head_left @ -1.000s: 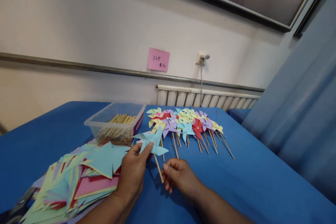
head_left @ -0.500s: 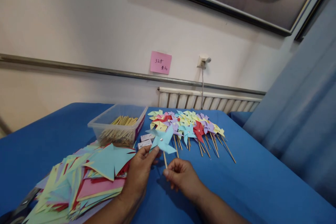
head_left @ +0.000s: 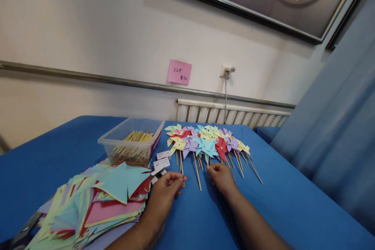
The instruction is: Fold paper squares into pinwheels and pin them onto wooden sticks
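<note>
My right hand (head_left: 222, 179) is closed in a pinch at the stick of a light blue paper pinwheel (head_left: 207, 147), whose head rests on the front of a heap of finished pinwheels. Most of that stick is hidden by the fingers. Beside it lie a purple pinwheel (head_left: 190, 145) and a red pinwheel (head_left: 222, 147). To the left, my left hand (head_left: 167, 191) hovers over the table with thumb and forefinger pressed together; anything between them is too small to name. Near it are small white boxes (head_left: 161, 163) and a stack of cut coloured paper (head_left: 117, 211).
A clear plastic box (head_left: 107, 144) holding many thin wooden sticks (head_left: 137, 136) stands behind the paper stack. Dark-handled scissors (head_left: 27, 226) lie at the lower left. Blue cloth (head_left: 293, 211) covers the table; a radiator (head_left: 202, 113) and wall stand behind it.
The light blue pinwheel has moved from between my hands onto the heap, carried away and to the right by my right hand. My left hand has let go of it and dropped slightly.
</note>
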`<state>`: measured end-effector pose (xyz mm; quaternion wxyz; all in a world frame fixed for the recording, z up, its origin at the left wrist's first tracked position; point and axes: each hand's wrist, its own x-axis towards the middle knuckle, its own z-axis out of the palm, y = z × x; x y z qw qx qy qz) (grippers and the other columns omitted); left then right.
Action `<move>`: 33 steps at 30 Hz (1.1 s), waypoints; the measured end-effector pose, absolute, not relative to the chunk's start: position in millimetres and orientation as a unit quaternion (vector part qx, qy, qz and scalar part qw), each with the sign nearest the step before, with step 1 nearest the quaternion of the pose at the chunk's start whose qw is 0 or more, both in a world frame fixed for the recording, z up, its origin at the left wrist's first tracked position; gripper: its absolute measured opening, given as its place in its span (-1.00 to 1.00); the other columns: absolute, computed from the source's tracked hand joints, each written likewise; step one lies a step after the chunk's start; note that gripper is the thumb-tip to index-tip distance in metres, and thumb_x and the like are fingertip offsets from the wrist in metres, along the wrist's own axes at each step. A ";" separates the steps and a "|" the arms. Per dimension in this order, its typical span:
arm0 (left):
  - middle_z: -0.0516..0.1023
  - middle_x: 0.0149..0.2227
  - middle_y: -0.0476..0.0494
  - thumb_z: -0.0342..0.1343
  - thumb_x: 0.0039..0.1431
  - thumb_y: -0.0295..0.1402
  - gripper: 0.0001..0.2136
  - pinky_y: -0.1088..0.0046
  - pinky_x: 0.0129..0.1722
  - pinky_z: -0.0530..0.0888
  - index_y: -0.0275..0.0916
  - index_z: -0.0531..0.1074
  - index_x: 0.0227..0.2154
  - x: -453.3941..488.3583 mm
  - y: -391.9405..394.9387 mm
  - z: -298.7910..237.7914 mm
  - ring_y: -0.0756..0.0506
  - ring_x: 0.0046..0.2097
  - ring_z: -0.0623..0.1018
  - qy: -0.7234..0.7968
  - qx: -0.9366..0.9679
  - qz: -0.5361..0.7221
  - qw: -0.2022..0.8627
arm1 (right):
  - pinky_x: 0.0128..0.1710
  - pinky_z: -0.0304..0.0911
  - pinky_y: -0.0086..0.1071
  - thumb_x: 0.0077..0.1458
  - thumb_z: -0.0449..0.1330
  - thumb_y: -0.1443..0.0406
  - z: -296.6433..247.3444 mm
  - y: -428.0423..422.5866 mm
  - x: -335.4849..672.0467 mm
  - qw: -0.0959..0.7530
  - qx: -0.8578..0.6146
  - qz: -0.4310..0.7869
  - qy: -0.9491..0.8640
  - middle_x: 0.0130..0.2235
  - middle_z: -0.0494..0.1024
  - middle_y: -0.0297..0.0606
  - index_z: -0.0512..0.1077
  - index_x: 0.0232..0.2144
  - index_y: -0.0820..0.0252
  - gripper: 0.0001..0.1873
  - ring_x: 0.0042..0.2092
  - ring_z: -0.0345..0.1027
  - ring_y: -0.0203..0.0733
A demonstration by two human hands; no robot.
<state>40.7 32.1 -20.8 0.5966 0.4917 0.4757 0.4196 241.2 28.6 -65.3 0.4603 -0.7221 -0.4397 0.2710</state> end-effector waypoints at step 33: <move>0.31 -0.60 0.07 0.03 -0.07 -0.42 -0.94 0.50 -0.51 0.22 -0.22 0.33 -0.58 41.2 12.9 -21.7 0.00 -0.51 0.31 0.428 0.696 0.335 0.468 | -0.54 0.07 -0.48 0.12 0.06 0.11 -51.5 -15.2 175.3 0.506 -0.554 0.352 -0.560 -0.54 0.28 -0.40 0.31 -0.47 0.17 -0.73 -0.52 0.13 -0.31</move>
